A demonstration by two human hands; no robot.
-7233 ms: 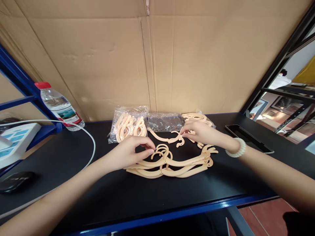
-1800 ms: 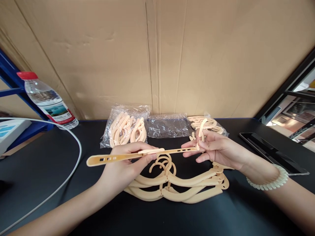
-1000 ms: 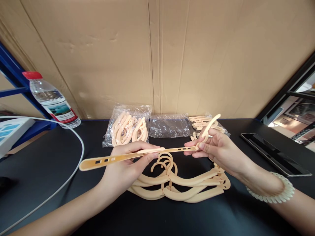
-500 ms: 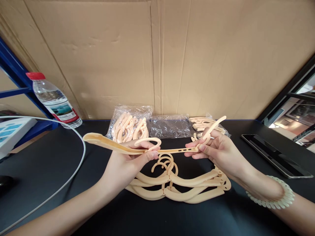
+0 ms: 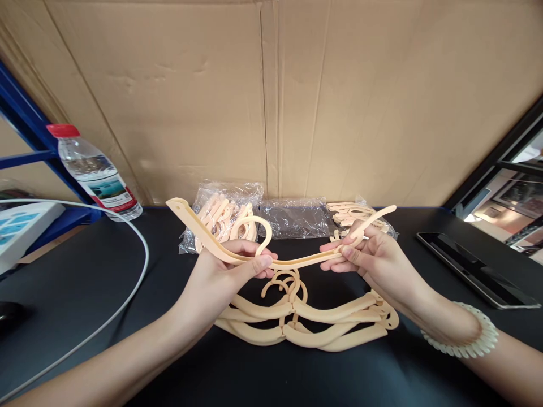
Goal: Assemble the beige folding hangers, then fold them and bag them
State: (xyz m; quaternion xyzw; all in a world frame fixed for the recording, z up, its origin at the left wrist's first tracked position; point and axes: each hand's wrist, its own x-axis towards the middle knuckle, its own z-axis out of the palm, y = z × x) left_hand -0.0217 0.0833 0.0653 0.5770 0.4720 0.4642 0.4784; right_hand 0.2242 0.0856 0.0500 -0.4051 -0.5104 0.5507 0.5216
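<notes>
Both my hands hold one peach plastic hanger (image 5: 297, 261) above the black table. My left hand (image 5: 223, 274) grips it near the middle, just below its hook, which curls up by my fingers. My right hand (image 5: 369, 257) pinches the hanger's right arm between thumb and fingers. The hanger's left arm sticks up and away to the left. Beneath my hands lies a stack of several finished hangers (image 5: 309, 319).
Three clear bags stand at the back: one with hook parts (image 5: 220, 217), a near-empty one (image 5: 297, 217), one with arm parts (image 5: 354, 213). A water bottle (image 5: 91, 172) and white cable (image 5: 127, 282) are left; a phone (image 5: 475, 268) lies right. The cardboard wall (image 5: 271, 96) stands behind.
The hanger has turned in my hands from flat, edge-on, to tilted up with its arms curving upward and the hook now standing up. Both hands stayed in place above the stack.
</notes>
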